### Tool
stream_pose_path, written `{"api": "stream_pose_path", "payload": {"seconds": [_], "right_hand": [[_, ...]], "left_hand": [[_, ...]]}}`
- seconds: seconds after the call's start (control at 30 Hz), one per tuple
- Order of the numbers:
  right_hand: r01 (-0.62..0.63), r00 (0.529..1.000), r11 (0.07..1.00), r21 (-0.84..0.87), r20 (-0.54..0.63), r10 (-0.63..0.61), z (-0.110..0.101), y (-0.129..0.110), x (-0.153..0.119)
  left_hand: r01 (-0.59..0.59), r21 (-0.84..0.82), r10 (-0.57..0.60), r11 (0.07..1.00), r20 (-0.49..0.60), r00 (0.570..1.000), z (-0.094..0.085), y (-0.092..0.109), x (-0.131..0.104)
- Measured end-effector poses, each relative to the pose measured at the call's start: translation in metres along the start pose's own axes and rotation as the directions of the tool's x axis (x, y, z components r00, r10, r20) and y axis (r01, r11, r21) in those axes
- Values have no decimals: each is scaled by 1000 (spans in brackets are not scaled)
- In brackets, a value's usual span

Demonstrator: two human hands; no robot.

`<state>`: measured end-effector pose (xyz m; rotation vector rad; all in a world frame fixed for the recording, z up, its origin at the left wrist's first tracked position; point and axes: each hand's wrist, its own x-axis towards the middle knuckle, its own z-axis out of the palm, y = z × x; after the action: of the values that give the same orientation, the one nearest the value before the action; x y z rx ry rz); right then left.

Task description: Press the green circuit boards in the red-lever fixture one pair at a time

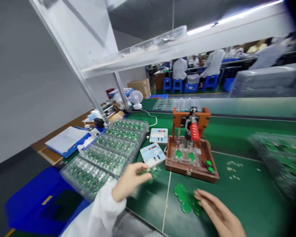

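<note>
My left hand (130, 180) is closed round a small cluster of green circuit boards (155, 173), held over the table's front left part. My right hand (219, 210) is low at the right, its fingertips against a dark green circuit board (196, 207) that they seem to pinch; blur hides the exact grip. Beside it, several joined round green boards (183, 197) lie on the green mat. Behind the hands stands a brown wooden test fixture (192, 174) with a red-handled toggle clamp (194, 132) and two round green boards in its clear nest (186, 156).
Clear trays of boards (113, 144) fill the left side. Two white meters with red displays (153, 154) sit between them and the fixture. Another tray stack (281, 154) stands at right, near scattered small pale parts (233, 169). A blue bin (39, 200) is lower left; a shelf (138, 54) hangs overhead.
</note>
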<state>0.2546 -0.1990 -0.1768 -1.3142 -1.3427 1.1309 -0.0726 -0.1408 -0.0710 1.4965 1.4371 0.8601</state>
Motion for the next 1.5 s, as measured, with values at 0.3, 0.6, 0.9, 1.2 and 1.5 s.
{"api": "stream_pose_path", "payload": {"seconds": [0.3, 0.6, 0.9, 1.2, 1.5], "right_hand": [[-113, 992, 977, 183, 73, 101, 33, -39, 3], [4, 987, 996, -93, -161, -19, 5, -16, -8], [428, 854, 623, -655, 68, -516, -27, -4, -7], [382, 915, 634, -672, 180, -361, -27, -11, -20], [527, 708, 619, -582, -101, -699, -11, -113, 59]], "left_hand": [[29, -84, -6, 996, 269, 963, 115, -10, -7], [-95, 31, 88, 995, 194, 977, 108, -33, -1], [-579, 583, 625, 570, 151, 766, 109, -51, 11], [-599, 425, 616, 679, 116, 779, 109, -48, -3], [-449, 245, 484, 859, -108, 868, 107, -59, -1]]}}
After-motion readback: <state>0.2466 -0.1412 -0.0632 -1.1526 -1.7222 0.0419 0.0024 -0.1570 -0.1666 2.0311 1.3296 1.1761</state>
